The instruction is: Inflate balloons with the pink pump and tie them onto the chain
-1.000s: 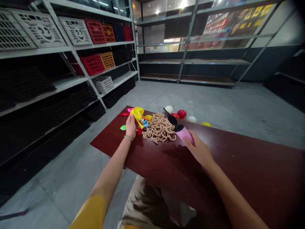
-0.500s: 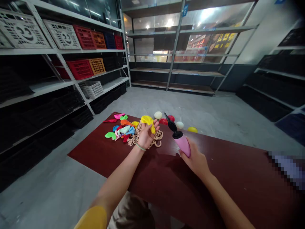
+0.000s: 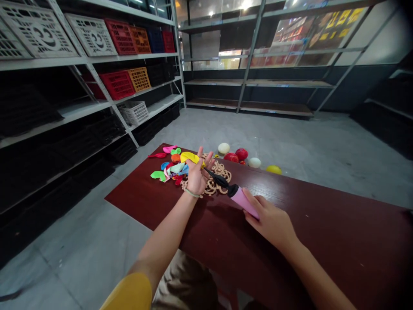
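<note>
Yellow and slack, a balloon (image 3: 190, 156) is pinched in my left hand (image 3: 196, 176) above the left part of the tan heap (image 3: 223, 167) of curled pieces, two of my fingers spread. My right hand (image 3: 274, 221), right of the heap and nearer me, wraps around the pink body of a hand pump (image 3: 242, 201). My hands are apart; the pump's black nozzle (image 3: 220, 180) spans the gap, crossing in front of the heap to my left fingers. Whether its tip is inside the balloon's mouth, I cannot tell. Left of the heap lie more limp balloons, among them a bright green one (image 3: 158, 175), a red one (image 3: 157, 155) and a pink one (image 3: 169, 149). Beyond the heap, past the far edge of the dark red table (image 3: 306, 241), show rounded shapes, including a whitish one (image 3: 223, 148) and a yellow one (image 3: 274, 169). Well beyond the heap and to its left, a red crate (image 3: 118, 84) stands beside an orange crate (image 3: 139, 79) on metal shelving (image 3: 64, 63).
</note>
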### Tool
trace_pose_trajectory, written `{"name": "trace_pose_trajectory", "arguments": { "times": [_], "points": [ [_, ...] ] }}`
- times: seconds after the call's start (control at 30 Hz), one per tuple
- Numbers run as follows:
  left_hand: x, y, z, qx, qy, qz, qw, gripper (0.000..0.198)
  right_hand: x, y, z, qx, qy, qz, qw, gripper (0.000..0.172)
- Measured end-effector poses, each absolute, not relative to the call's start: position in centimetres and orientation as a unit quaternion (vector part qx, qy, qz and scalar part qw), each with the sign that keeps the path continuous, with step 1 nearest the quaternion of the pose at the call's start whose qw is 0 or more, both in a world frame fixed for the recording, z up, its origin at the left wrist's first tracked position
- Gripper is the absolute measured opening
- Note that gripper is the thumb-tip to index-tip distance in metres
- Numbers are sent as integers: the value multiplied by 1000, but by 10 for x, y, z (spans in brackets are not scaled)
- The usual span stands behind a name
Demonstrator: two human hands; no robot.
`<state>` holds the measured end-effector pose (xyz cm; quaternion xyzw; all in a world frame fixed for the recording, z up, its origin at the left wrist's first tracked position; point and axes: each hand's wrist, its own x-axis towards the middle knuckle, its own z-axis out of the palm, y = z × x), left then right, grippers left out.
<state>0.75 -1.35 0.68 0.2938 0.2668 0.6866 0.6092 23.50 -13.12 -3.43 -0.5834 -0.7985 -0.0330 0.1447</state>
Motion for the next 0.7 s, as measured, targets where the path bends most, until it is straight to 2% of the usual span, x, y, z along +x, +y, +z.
{"name": "trace_pose_trajectory", "arguments": {
  "times": [0.2,0.47,0.6,0.7],
  "points": [
    [14,-18,8,289,289,701,585,41,233,-133,-33,-594,-791,-40,139,63],
    [18,-21,7,292,275,705,584,47,232,-133,-32,-598,-788,-27,141,65],
    [22,-22,0,328,259,706,572,59,231,-133,-32,-597,-788,-25,148,66],
    [25,-25,-2,362,249,699,564,59,231,-133,-31,-596,-789,-39,144,65]
  ]
}}
